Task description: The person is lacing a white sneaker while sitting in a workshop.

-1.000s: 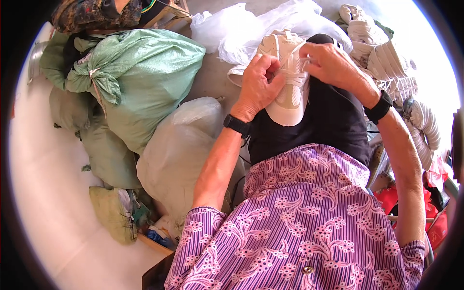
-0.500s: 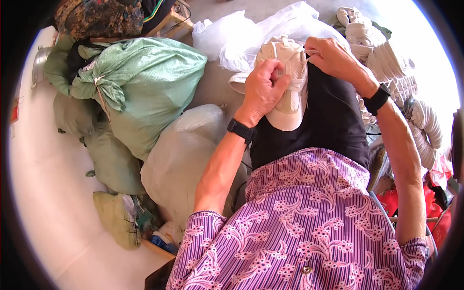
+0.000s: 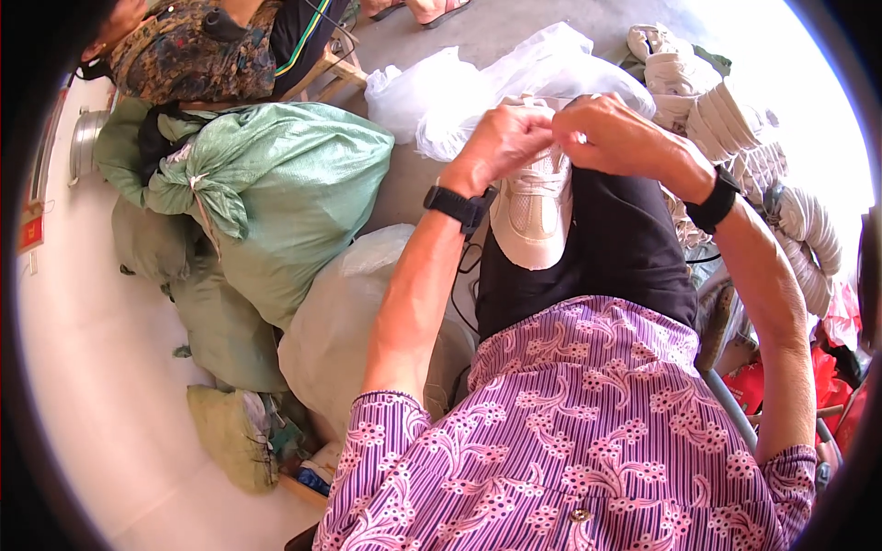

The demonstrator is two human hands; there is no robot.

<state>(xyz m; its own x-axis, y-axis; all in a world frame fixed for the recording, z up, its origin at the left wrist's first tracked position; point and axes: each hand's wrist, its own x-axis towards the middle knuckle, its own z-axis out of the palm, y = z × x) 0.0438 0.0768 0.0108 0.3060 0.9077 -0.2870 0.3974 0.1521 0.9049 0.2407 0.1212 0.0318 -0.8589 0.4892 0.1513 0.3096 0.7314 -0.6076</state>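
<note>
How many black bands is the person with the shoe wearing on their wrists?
2. The left band sits just behind the left hand; the right band, just behind the right hand. Both show clearly.

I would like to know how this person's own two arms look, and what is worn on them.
The left grip and the right grip are bare hands without gloves. One black band circles the left wrist, another black band the right. The forearms are bare up to the sleeves, purple-striped with a pink-and-white floral pattern.
</note>
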